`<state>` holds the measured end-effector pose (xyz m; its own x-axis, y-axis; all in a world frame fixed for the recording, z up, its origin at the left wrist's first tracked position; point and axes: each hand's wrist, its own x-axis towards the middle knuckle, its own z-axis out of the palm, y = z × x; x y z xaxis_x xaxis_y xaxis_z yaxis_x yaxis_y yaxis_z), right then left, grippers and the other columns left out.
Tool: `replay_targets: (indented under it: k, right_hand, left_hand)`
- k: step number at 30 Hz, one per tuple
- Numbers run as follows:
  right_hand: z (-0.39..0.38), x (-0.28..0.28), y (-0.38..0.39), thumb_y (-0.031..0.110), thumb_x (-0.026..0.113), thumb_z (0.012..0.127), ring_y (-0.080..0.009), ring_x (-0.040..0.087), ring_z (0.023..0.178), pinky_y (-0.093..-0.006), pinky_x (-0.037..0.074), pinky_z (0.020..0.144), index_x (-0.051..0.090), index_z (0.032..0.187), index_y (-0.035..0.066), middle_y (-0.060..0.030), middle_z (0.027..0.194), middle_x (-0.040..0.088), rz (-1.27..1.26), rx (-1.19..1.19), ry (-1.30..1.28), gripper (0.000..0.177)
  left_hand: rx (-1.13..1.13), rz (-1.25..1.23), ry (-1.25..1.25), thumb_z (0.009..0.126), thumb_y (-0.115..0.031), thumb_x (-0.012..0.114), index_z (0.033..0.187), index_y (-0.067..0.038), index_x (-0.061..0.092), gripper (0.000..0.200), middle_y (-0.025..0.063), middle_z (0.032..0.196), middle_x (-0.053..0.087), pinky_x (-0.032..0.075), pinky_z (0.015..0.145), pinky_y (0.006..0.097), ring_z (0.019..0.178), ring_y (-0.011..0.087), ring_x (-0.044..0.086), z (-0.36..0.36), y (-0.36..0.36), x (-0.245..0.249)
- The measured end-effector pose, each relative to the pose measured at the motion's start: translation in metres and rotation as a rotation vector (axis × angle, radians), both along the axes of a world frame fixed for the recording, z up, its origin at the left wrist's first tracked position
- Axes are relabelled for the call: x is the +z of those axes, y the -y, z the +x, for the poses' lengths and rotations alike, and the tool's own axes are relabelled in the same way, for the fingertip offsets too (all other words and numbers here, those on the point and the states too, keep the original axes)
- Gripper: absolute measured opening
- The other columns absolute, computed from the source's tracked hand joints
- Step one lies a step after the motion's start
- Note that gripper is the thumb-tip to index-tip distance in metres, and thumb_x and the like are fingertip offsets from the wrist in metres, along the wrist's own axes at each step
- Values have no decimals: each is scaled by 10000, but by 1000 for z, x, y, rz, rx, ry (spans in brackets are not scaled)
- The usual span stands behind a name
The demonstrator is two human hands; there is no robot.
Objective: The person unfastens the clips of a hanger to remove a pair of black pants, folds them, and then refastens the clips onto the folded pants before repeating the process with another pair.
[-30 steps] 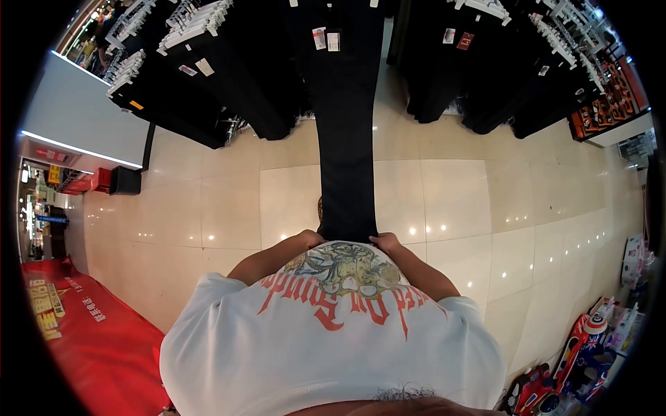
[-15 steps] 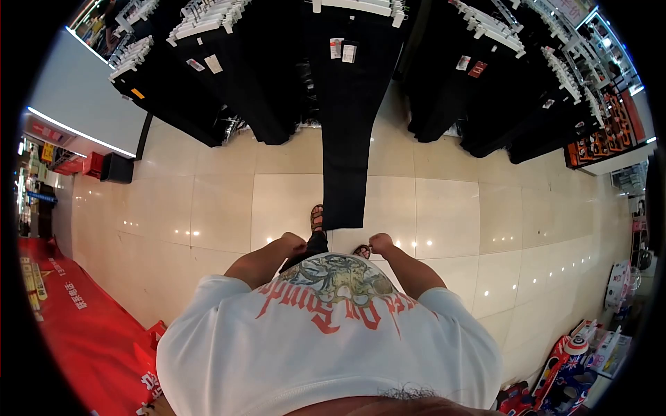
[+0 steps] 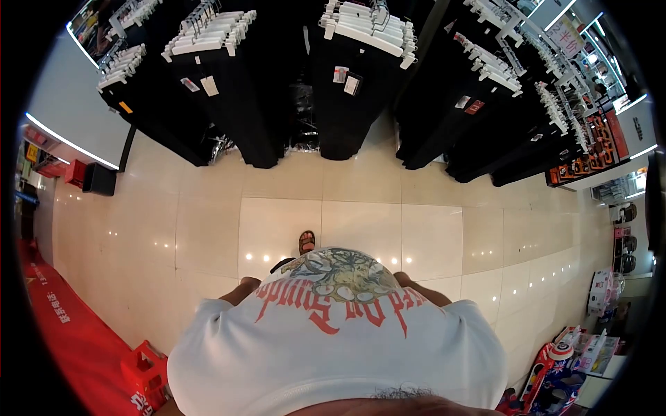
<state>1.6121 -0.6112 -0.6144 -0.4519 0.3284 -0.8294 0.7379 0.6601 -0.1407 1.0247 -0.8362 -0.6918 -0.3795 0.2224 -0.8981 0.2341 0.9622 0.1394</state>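
My left hand is low beside my shirt, partly hidden, its fingers not distinguishable. On the other side, my right hand shows only as a small part at the shirt's edge, and its grip cannot be made out. Neither hand touches the clothes in front. Black trousers with two tags hang from white hangers on the middle rack, beyond a strip of floor.
More black trousers hang in rows at left and right. A tiled floor lies between me and the racks. A red stool and red cloth are at lower left, packaged goods at lower right.
The middle front trousers, which stretched out towards me over the floor, now hang back with the others. Both hands have drawn in closer to my body, and the racks appear lower in view.
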Motion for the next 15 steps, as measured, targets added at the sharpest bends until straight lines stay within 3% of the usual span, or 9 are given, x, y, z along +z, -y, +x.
replay_targets:
  k: [4, 6, 7, 8, 9, 10, 11, 12, 15]
  right_hand:
    - [-24, -51, -56, 344, 482, 992, -377, 700, 964, -514, 553, 868, 762, 956, 94, -162, 995, 743, 187, -43, -193, 377]
    - [-60, -13, -83, 325, 453, 998, -377, 696, 964, -513, 550, 882, 754, 960, 49, -194, 996, 735, 292, 88, -219, 411]
    - [-75, 3, -91, 302, 580, 873, -366, 713, 901, -476, 564, 813, 746, 852, 41, -225, 910, 727, 312, -275, -421, 310]
    - [-97, 26, -90, 328, 584, 856, -382, 703, 900, -486, 548, 828, 739, 856, 39, -231, 910, 721, 154, -656, -439, 328]
    - [-113, 17, -84, 348, 602, 854, -375, 698, 852, -485, 551, 771, 735, 844, 45, -230, 876, 715, 289, -682, -593, 331]
    - [-122, 16, -76, 367, 623, 849, -346, 697, 806, -479, 549, 728, 730, 855, 53, -225, 880, 708, 185, -657, -552, 332]
    - [-122, 9, 11, 377, 618, 874, -350, 693, 802, -477, 545, 736, 726, 897, 57, -210, 882, 709, 27, -651, -536, 338]
    - [-131, 10, 29, 387, 613, 898, -353, 688, 798, -475, 541, 743, 722, 940, 62, -195, 883, 710, -40, -632, -575, 346]
    - [-163, 22, -58, 420, 591, 950, -360, 680, 799, -474, 532, 762, 717, 1022, 66, -169, 891, 712, -92, -514, -710, 382]
  left_hand:
    - [-721, 7, -93, 932, -331, 578, 1013, -102, 741, 293, 148, 1039, 711, 543, 824, 422, 1038, 275, 659, -4, -46, -35]
    - [-988, 54, -155, 932, -376, 567, 1044, -113, 762, 346, 154, 1091, 723, 541, 880, 429, 1109, 285, 660, 0, -78, -39]
    - [-1096, 91, -193, 933, -399, 562, 1059, -119, 773, 373, 158, 1117, 730, 540, 909, 433, 1144, 289, 660, 3, -97, -35]
    - [-1152, 134, -242, 933, -422, 556, 1074, -124, 783, 400, 161, 1144, 736, 539, 937, 437, 1179, 294, 661, 4, -115, -27]
    - [-1055, 281, -272, 918, -431, 566, 997, -109, 793, 402, 167, 1112, 739, 552, 905, 455, 1093, 319, 695, 0, -122, -27]
    - [-854, 274, -131, 920, -401, 583, 987, -88, 782, 377, 155, 1063, 742, 554, 850, 440, 1012, 301, 696, -12, -122, -46]
    - [-544, 270, -1, 921, -371, 599, 978, -68, 772, 353, 144, 1013, 745, 556, 795, 425, 930, 284, 697, -6, -102, -6]
    - [-358, 316, 40, 923, -341, 616, 969, -48, 762, 330, 132, 964, 748, 557, 739, 410, 849, 266, 698, 0, -115, 37]
    - [-97, 407, 89, 931, -278, 696, 938, 24, 703, 302, 117, 845, 730, 554, 589, 349, 670, 212, 669, 4, -161, 111]
